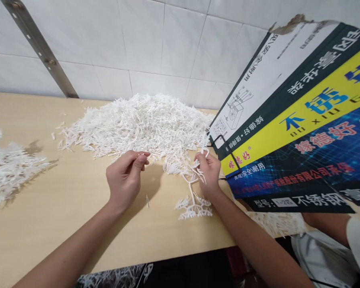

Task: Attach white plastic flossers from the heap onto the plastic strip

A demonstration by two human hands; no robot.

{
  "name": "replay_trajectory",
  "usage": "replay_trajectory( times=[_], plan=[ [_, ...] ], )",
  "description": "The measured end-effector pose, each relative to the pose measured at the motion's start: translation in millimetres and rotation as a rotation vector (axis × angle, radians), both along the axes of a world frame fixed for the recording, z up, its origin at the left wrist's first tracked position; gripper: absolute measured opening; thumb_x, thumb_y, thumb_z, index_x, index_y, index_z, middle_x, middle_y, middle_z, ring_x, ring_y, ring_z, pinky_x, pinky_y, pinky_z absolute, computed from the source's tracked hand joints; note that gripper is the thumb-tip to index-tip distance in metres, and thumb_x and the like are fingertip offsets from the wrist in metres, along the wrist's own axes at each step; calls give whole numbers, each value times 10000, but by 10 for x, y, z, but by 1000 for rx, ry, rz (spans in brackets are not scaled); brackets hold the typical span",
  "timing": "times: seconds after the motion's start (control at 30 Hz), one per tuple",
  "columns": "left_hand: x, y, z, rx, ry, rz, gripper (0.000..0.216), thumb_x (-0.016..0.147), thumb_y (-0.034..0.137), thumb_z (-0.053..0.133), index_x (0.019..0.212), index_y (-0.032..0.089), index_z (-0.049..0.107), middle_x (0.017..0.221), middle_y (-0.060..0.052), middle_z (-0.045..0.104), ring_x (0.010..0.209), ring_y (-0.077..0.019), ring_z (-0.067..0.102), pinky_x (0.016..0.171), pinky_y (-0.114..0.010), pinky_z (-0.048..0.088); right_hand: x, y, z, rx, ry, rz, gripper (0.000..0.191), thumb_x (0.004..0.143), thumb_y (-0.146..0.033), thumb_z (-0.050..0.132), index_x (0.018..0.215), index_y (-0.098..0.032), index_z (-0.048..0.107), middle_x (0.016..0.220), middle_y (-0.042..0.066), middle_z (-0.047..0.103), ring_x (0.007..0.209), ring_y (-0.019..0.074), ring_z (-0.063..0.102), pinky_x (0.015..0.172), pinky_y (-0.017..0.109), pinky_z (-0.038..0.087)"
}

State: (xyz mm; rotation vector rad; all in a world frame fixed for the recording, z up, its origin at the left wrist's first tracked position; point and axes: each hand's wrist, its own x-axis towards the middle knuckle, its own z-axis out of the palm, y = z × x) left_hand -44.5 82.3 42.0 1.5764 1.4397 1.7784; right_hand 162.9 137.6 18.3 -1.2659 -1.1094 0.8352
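My right hand (pixel 209 173) is closed on a white branched plastic sprue (pixel 192 191), whose stem hangs below the fingers. Clusters of small prongs at its lower end are over the table. To the left, my left hand (pixel 124 182) is raised above the table in a pinch, thumb against the fingers. A tiny pale tip shows there, too small to name. Behind both hands lies a large heap of small white plastic pieces (pixel 147 124), spilling forward near my right hand. A few loose pieces (pixel 147 201) lie between my forearms.
A large printed cardboard box panel (pixel 288 120) stands at the right, close to my right hand, with a black wire frame (pixel 228 154) at its near edge. More white sprues (pixel 12 172) lie at the left. A tiled wall (pixel 156 48) rises behind the table (pixel 78 192). Another person's arm (pixel 328 228) shows at the lower right.
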Motion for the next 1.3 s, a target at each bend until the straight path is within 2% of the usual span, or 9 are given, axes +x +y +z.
replay_trajectory(
  times=[0.13,0.27,0.33,0.4,0.5,0.67,1.0,1.13,1.3],
  plan=[
    [-25,135,-58,-119,-15,-182,257,994,290,610,1211,226,731,949,-47,731,769,-152,631,755,-308,508,-73,-109,119,-87,83,343,343,881,-479,675,712,-181,663,558,-48,439,472,91,373,449,237,301],
    [46,113,-72,-189,-47,-322,449,1009,255,556,1458,275,560,1263,-90,718,1083,-203,671,993,-391,504,-137,-274,172,-36,-9,553,320,930,-468,676,861,-165,756,597,-31,515,541,106,467,536,243,382],
    [61,74,-38,-193,15,-358,369,1027,293,530,1382,264,627,1353,-97,683,1217,-230,624,1069,-415,457,-129,-287,164,-17,-34,587,314,935,-465,679,940,-165,770,619,-24,560,559,115,501,566,251,412],
    [63,53,-6,-232,65,-413,315,1035,366,523,1251,226,704,1314,-104,701,1202,-244,626,1052,-408,456,-120,-271,152,-7,-39,588,309,925,-470,694,969,-170,756,654,-15,607,573,124,532,579,257,439],
    [68,63,1,-311,142,-542,336,969,473,629,1105,185,734,1031,-82,749,938,-219,657,858,-346,493,-126,-244,134,-10,-57,546,296,888,-479,736,885,-185,698,705,0,660,599,137,576,580,258,469],
    [105,97,-50,-379,252,-618,294,936,451,675,903,160,705,706,13,589,656,-130,484,622,-253,366,-147,-227,102,-34,-140,498,322,829,-476,792,783,-196,639,645,-16,627,565,127,541,537,242,437],
    [130,68,5,-440,217,-614,297,1025,307,466,810,167,615,685,16,541,626,-123,443,597,-255,320,-143,-230,129,6,-209,529,311,889,-474,737,760,-200,665,692,22,704,615,155,606,581,259,472],
    [111,96,-45,-346,281,-560,270,1026,266,452,928,182,689,849,-42,637,767,-173,557,702,-289,403,-121,-226,125,30,-255,496,313,896,-467,736,757,-203,642,649,11,679,570,143,558,563,261,446],
    [130,117,-109,-281,391,-486,282,1034,274,448,884,183,668,856,-47,573,776,-186,552,717,-301,407,-99,-208,136,24,-270,470,349,925,-511,684,771,-203,633,639,4,655,560,136,528,543,257,422]
  ],
)
